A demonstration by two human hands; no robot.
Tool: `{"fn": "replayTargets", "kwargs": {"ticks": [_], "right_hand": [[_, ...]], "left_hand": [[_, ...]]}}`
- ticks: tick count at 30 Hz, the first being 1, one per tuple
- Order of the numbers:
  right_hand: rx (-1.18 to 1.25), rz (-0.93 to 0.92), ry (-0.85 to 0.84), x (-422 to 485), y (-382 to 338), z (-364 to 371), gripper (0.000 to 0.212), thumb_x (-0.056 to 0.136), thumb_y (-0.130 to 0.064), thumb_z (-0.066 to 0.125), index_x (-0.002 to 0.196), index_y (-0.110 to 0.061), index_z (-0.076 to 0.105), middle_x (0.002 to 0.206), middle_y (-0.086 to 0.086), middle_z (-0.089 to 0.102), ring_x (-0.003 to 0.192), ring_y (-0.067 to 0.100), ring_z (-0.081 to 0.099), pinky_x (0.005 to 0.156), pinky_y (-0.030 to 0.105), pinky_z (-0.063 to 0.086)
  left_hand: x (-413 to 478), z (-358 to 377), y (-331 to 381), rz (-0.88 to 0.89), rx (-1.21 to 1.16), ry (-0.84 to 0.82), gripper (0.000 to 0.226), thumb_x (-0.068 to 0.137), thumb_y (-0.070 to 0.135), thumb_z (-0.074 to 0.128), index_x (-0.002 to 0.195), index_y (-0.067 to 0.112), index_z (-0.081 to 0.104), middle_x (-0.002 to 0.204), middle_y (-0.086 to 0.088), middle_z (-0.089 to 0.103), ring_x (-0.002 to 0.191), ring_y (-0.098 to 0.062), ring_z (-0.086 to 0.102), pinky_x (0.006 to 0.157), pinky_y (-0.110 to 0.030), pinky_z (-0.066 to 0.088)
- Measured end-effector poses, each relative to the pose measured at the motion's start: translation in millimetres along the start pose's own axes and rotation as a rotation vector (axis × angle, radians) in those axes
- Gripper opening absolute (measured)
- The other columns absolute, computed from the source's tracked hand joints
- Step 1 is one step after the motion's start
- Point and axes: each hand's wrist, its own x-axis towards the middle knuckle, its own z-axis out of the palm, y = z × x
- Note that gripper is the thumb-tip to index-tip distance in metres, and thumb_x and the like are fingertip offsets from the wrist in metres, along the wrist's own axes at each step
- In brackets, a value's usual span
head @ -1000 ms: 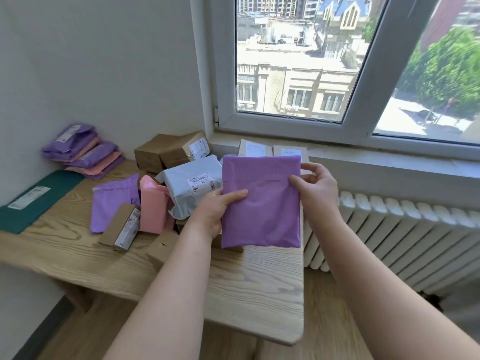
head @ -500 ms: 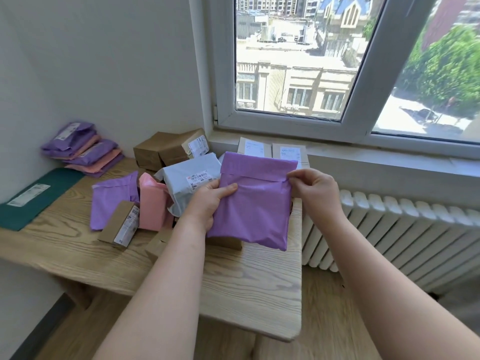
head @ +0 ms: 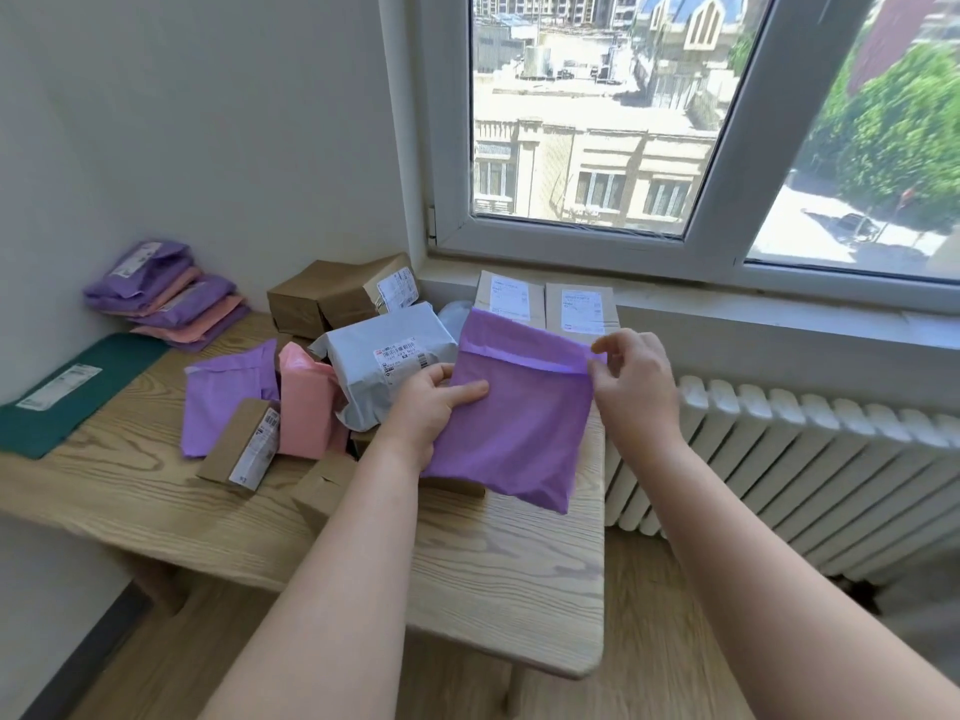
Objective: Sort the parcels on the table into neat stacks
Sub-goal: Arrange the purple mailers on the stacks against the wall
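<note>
Purple mailer [head: 519, 423] is gripped by left hand [head: 431, 407] at 9 o'clock, right hand [head: 634, 387] pinching its 2 o'clock corner; lowered and tilted further since earlier, over table [head: 493, 579].

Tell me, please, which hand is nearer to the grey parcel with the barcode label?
Left. The left hand is right beside the grey parcel, while the right hand is across the purple mailer.

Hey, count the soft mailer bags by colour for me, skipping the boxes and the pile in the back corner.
Purple: 2, held mailer and flat mailer
Pink mailer: 1
Grey mailer: 1
Green mailer: 1
Total: 5. A pale scrap behind the grey one may be another.
</note>
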Motion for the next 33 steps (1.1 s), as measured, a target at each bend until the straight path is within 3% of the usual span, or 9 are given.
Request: {"fn": "replayTargets", "kwargs": {"ticks": [3,5,10,15,17,21,27,30,33], "right_hand": [[-0.05,-0.145,-0.092,-5,-11,3,0.016,0.086,-0.016,0.071,0.102,-0.016,0.069,0.102,-0.001,0.06,0.102,0.022,0.057,0.091,0.035,0.046],[-0.084,-0.195,-0.161,-7,-15,7,0.02,0.084,-0.02,0.074,0.104,-0.017,0.07,0.103,0.001,0.062,0.102,0.022,0.057,0.089,0.034,0.045],[-0.2,-0.215,-0.238,-9,-15,14,0.036,0.082,-0.036,0.076,0.111,-0.017,0.066,0.108,0.001,0.06,0.106,0.019,0.052,0.084,0.027,0.038],[-0.268,-0.208,-0.16,-13,-8,13,0.018,0.089,-0.031,0.068,0.097,-0.015,0.064,0.104,0.0,0.062,0.1,0.023,0.056,0.073,0.031,0.039],[-0.266,-0.192,-0.122,-14,-9,12,0.015,0.092,-0.032,0.064,0.092,-0.017,0.064,0.1,-0.003,0.062,0.097,0.021,0.057,0.069,0.03,0.035],[-0.261,-0.1,-0.127,-14,-13,10,0.036,0.087,-0.052,0.066,0.085,-0.016,0.062,0.09,-0.007,0.057,0.086,0.015,0.05,0.069,0.03,0.037],[-0.006,0.088,-0.193,-5,-3,10,0.023,0.093,-0.025,0.063,0.078,-0.007,0.068,0.089,0.004,0.063,0.083,0.018,0.055,0.067,0.029,0.033],[0.201,0.176,-0.244,-4,-1,6,0.021,0.094,-0.02,0.063,0.079,-0.009,0.073,0.089,0.009,0.067,0.074,0.013,0.053,0.064,0.026,0.037],[0.207,0.169,-0.234,-7,1,7,0.022,0.095,-0.018,0.061,0.077,-0.012,0.071,0.085,0.006,0.065,0.072,0.012,0.051,0.063,0.025,0.037]], "left_hand": [[-3,7,0,0.056,0.113,-0.009,0.019,0.079,-0.001,0.077,0.089,0.012,0.067,0.078,-0.002,0.072,0.063,-0.012,0.068,0.057,-0.023,0.054],[-6,13,2,0.067,0.183,-0.049,0.02,0.078,-0.003,0.077,0.088,0.013,0.07,0.076,0.0,0.072,0.062,-0.011,0.067,0.056,-0.02,0.053],[-11,18,6,0.066,0.447,-0.186,0.041,0.076,-0.007,0.064,0.102,0.022,0.077,0.089,-0.001,0.077,0.08,-0.015,0.069,0.076,-0.027,0.054],[-14,18,9,0.062,0.542,-0.308,0.052,0.075,-0.009,0.062,0.111,0.026,0.076,0.102,-0.003,0.077,0.089,-0.017,0.069,0.091,-0.036,0.054],[-16,21,9,0.07,0.543,-0.326,0.052,0.075,-0.01,0.064,0.113,0.024,0.076,0.103,-0.004,0.077,0.084,-0.012,0.065,0.086,-0.032,0.052],[-18,27,10,0.113,0.61,-0.295,0.052,0.075,-0.008,0.065,0.111,0.028,0.077,0.087,0.007,0.077,0.074,-0.006,0.061,0.073,-0.021,0.048],[-17,33,9,0.158,0.577,-0.222,0.053,0.074,-0.009,0.063,0.113,0.024,0.077,0.079,0.014,0.075,0.068,0.001,0.062,0.068,-0.017,0.049],[-16,28,10,0.125,0.474,-0.232,0.046,0.08,-0.008,0.066,0.114,0.021,0.075,0.089,0.008,0.077,0.078,-0.003,0.068,0.073,-0.018,0.054],[-16,23,10,0.084,0.41,-0.269,0.042,0.084,-0.006,0.067,0.114,0.022,0.075,0.096,0.002,0.078,0.082,-0.007,0.071,0.071,-0.021,0.056]]}}
